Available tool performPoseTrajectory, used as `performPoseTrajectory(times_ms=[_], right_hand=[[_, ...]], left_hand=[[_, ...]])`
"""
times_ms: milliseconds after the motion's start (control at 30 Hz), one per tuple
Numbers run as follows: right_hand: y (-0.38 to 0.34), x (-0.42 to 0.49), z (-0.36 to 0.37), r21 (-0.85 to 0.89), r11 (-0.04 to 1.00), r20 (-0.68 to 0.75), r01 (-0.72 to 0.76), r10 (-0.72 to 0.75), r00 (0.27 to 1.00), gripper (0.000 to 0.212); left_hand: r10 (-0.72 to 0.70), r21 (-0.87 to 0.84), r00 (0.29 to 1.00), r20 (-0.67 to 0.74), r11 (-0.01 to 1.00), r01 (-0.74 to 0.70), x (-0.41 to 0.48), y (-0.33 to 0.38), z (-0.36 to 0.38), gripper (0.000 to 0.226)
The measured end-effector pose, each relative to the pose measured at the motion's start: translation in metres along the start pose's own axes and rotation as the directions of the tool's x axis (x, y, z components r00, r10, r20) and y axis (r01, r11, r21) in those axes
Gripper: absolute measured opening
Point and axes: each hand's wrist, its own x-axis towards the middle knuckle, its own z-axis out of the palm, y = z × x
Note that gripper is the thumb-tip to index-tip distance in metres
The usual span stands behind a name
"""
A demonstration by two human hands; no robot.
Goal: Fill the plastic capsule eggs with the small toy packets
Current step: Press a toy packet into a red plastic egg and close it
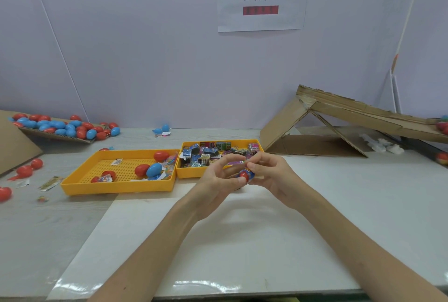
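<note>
Above the middle of the tabletop (36,229), our left hand (215,178) and right hand (274,175) meet. The fingers of both curl onto 1 red-and-blue capsule egg (245,175) held between them. Whether the purple strip (236,163) just above it is pinched too, we cannot tell. Just beyond, 2 yellow trays touch side by side: the left tray (116,189) holds a few loose eggs (148,170), the right tray (191,173) a heap of toy packets (211,150). At the far left edge a cardboard sheet (60,137) carries an egg pile (58,124). At the far right edge stands a cardboard ramp (339,110).
</note>
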Motion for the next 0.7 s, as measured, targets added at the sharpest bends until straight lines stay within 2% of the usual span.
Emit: performPoseTrajectory(times_ms=[200,367,533,700], right_hand=[[0.0010,0.0015,0.0014,0.009,1.000,-0.013,0.005,-0.005,1.000,0.007],[0.0021,0.0028,0.0016,0.036,0.999,-0.025,0.021,-0.021,0.999,0.031],[0.0022,0.0010,0.0041,0.048,0.998,-0.024,0.049,-0.048,0.999,0.022],[0.0009,0.0007,0.0014,0.060,0.997,0.014,0.041,-0.042,0.999,0.025]], left_hand=[[-0.001,0.002,1.000,-0.005,1.000,0.001,0.0001,0.0002,0.0002,0.050],[0.025,-0.179,1.000,0.018,0.984,-0.021,-0.0014,0.0042,-0.0010,0.046],[0.005,-0.228,1.000,0.006,0.974,-0.004,-0.0016,0.0042,-0.0008,0.048],[-0.002,-0.219,0.999,0.035,0.976,0.010,-0.0029,0.0050,-0.0008,0.051]])
